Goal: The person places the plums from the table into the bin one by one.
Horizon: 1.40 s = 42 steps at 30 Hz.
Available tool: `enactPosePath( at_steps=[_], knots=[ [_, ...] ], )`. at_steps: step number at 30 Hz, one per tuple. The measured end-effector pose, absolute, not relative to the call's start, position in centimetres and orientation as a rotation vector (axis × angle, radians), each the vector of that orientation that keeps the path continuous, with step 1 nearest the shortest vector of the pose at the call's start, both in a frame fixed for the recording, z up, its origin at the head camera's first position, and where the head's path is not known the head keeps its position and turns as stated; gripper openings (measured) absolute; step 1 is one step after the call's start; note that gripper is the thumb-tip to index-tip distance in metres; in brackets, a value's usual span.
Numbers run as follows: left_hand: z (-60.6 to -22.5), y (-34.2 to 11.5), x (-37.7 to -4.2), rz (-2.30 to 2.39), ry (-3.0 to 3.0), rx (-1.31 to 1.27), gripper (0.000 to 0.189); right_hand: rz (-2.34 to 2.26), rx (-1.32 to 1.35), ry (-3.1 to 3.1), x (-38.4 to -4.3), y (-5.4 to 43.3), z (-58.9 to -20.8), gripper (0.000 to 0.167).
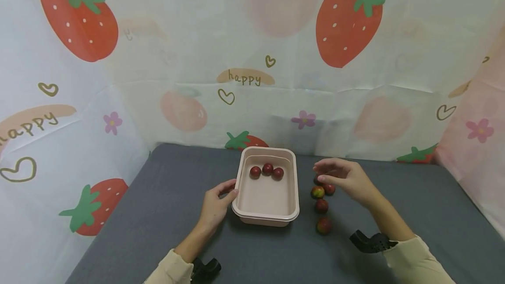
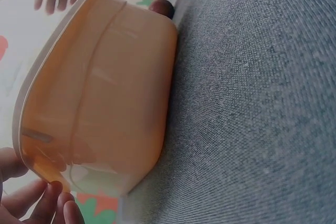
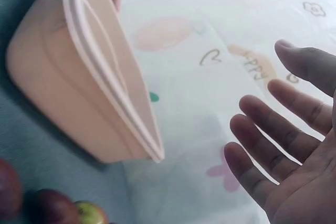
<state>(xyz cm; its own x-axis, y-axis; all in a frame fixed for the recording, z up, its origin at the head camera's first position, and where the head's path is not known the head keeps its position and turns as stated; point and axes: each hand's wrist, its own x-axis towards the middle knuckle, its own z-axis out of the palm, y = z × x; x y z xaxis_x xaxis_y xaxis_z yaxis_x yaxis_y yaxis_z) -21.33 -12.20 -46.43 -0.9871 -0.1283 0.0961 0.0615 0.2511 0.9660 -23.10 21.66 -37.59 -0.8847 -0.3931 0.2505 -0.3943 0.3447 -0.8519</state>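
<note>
A pale pink plastic container (image 1: 268,200) stands on the table with three dark red plums (image 1: 268,169) inside, towards its far end. My left hand (image 1: 216,203) pinches the container's left rim, thumb on top and fingers below, which the left wrist view shows at the lower left. To the container's right lie several plums on the cloth, among them a yellow-red plum (image 1: 318,192) and a dark red plum (image 1: 321,206). Over the far plums hovers my right hand (image 1: 347,179), partly covering them in the head view. Its fingers (image 3: 268,129) are spread and hold nothing in the right wrist view.
A grey cloth (image 1: 189,170) covers the table. Behind and at both sides hangs a white curtain (image 1: 244,113) printed with strawberries, hearts and flowers. The nearest plum (image 1: 324,225) lies towards the table's front. Each wrist wears a black band (image 1: 371,242).
</note>
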Motion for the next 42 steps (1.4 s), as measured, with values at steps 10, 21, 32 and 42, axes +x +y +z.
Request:
enactPosePath(
  at_steps=[10, 21, 32, 42],
  knots=[
    [-46.6, -12.2, -21.4, -1.829, -2.366, 0.068, 0.035, 1.713, 0.730, -2.554, -21.0, 23.4, -40.5, 0.031],
    [-46.5, -12.2, -21.3, -1.838, -2.345, 0.054, 0.034, 1.796, 0.622, -2.600, -19.4, 24.9, -43.9, 0.037],
    [-46.3, -12.2, -21.2, -1.872, -2.314, 0.038, 0.035, 1.824, 0.502, -2.667, -18.9, 25.0, -46.2, 0.035],
    [-46.4, -12.2, -21.2, -1.867, -2.324, 0.055, 0.035, 1.686, 0.630, -2.700, -18.8, 25.0, -47.3, 0.031]
  ],
)
